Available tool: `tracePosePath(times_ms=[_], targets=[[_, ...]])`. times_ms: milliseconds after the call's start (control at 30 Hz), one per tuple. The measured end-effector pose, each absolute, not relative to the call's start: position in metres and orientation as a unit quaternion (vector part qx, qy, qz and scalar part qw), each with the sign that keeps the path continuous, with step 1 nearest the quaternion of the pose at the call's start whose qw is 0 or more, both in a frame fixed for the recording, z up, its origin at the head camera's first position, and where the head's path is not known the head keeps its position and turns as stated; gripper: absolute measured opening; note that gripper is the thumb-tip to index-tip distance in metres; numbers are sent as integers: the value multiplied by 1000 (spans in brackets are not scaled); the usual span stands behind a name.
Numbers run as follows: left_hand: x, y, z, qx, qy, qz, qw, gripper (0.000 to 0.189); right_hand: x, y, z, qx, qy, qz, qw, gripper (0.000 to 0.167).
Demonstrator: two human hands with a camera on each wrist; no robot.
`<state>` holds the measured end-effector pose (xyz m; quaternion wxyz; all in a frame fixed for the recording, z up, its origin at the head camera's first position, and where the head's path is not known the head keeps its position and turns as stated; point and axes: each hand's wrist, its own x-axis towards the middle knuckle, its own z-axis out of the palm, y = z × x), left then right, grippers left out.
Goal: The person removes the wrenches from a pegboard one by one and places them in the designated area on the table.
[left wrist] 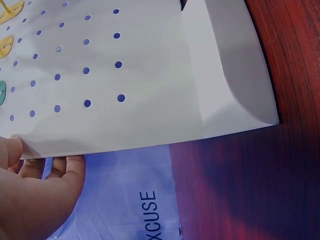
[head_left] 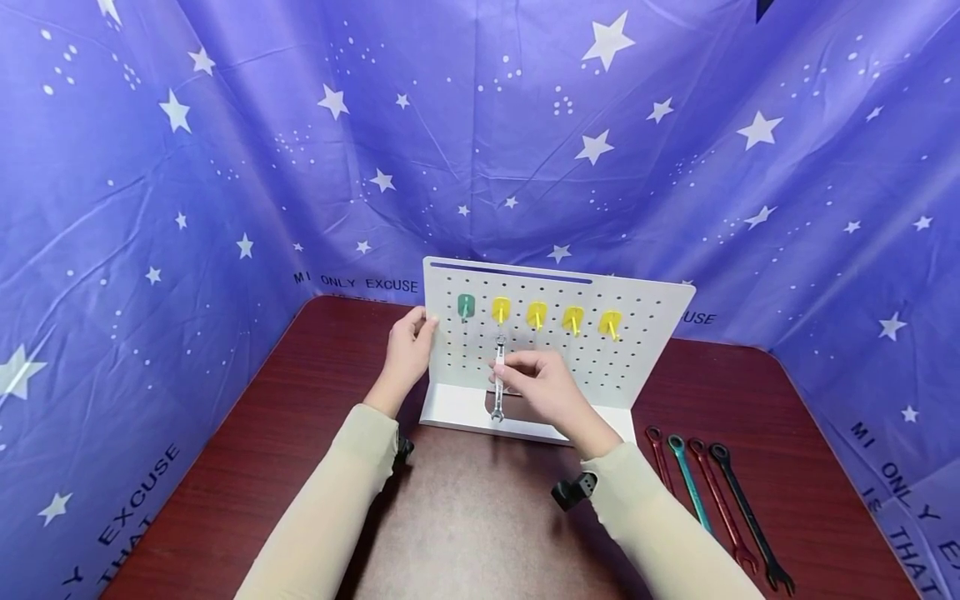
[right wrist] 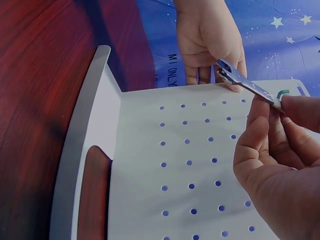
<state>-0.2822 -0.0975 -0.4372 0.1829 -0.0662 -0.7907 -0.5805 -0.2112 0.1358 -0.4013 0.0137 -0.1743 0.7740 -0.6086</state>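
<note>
A silver combination wrench (head_left: pixel 499 358) hangs nearly upright from my right hand (head_left: pixel 543 385), pinched between thumb and fingers. Its ring end points up, just below the leftmost yellow hook (head_left: pixel 501 309), and its open end (right wrist: pixel 226 70) points down. The wrench is in front of a white pegboard (head_left: pixel 637 358) with a slotted base. At the board's left edge, my left hand (head_left: pixel 408 358) holds on. In the left wrist view, that hand's thumb (left wrist: pixel 12 150) lies on the front face and its fingers are behind the edge.
A green hook (head_left: pixel 466 306) sits left of several yellow hooks in one row. Right of the board, several wrenches lie on the dark red table (head_left: pixel 757 400), among them a teal wrench (head_left: pixel 690 479) and a black wrench (head_left: pixel 750 517). A purple star-patterned curtain (head_left: pixel 480 125) surrounds the table.
</note>
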Motion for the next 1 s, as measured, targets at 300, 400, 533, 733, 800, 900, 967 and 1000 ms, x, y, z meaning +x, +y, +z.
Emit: tracePosePath(times_ms=[300,400,533,733,800,900,967,1000], targets=[[-282,-97,-436,-64,-792,-581,179,14,-209,143,-406,-175,777,-604,21,16],[-281,-97,-436,-65,-791,-582,177,14,-207,146,-405,-169,778,-604,25,16],[-281,-97,-436,-67,-791,-582,177,14,-206,150,-406,-156,778,-608,27,15],[-282,-98,-437,-68,-794,-577,179,14,-206,157,-409,-150,782,-605,17,15],[-282,-98,-438,-69,-794,-577,180,14,-206,158,-410,-148,782,-605,17,15],[-282,-98,-438,-70,-793,-577,180,15,-206,160,-411,-151,784,-602,17,14],[-282,-98,-438,-70,-793,-578,180,15,-205,162,-413,-157,785,-600,13,14],[-282,-98,-438,-70,-792,-579,180,15,-205,163,-413,-160,786,-598,11,15]])
